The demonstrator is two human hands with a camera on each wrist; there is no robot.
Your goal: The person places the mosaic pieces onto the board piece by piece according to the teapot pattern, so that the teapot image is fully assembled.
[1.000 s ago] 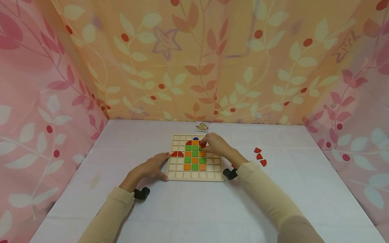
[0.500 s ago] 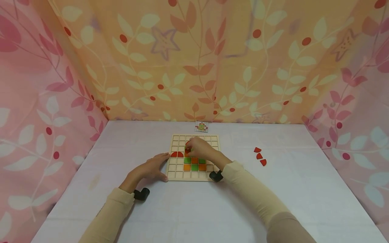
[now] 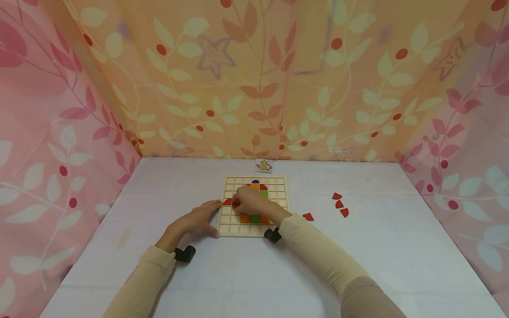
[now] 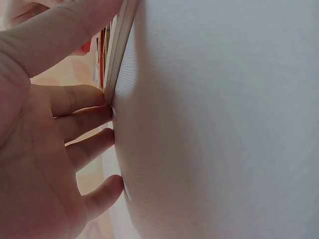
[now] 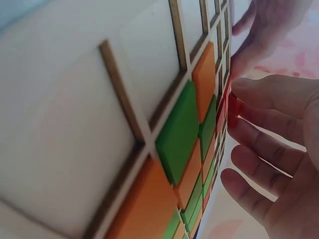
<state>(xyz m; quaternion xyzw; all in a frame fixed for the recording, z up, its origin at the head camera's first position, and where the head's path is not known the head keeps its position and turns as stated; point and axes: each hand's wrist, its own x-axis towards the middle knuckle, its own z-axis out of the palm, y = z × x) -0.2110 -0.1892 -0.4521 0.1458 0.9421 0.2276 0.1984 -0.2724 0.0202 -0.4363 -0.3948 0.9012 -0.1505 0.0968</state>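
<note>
A wooden grid board (image 3: 235, 229) lies on the table, partly filled with green, orange, red and blue pieces. My right hand (image 3: 252, 201) reaches over its left half, thumb and forefinger pinching a small red piece (image 5: 233, 109) close over the cells. Just left of those fingertips sits a red quarter-circle piece (image 3: 227, 202). Green (image 5: 180, 132) and orange (image 5: 203, 82) square tiles show in the right wrist view. Beside the board's left edge rests my left hand (image 3: 199, 219), thumb and fingers spread, fingertips at the rim. The right hand covers several middle tiles.
Several loose red quarter-circle pieces lie right of the board, one (image 3: 308, 217) near the right sleeve and another (image 3: 339, 204) farther right. A small pattern card (image 3: 263, 165) lies behind the board. Floral cloth (image 3: 254, 88) walls the table's back and sides.
My right hand has moved left and slightly nearer across the board, uncovering the red piece at the upper right. The nearest loose red piece shows again. The left hand stays put.
</note>
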